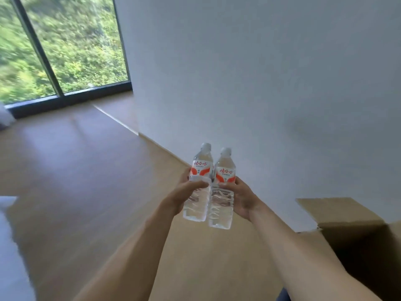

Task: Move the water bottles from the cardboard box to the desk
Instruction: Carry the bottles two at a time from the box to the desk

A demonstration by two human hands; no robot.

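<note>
I'm carrying one bottle [198, 187] wrapped in my left hand [186, 192], a second bottle [222, 192] in my right hand [243, 199], box [347, 218] behind, desk not visible.

- Left hand [188, 193], centre of frame, fingers curled round a bottle [198, 187]; bare forearm stretches from the lower left.
- Right hand [240, 199] just beside it grips a second bottle [222, 192], apparently from beneath; forearm enters lower right.
</note>
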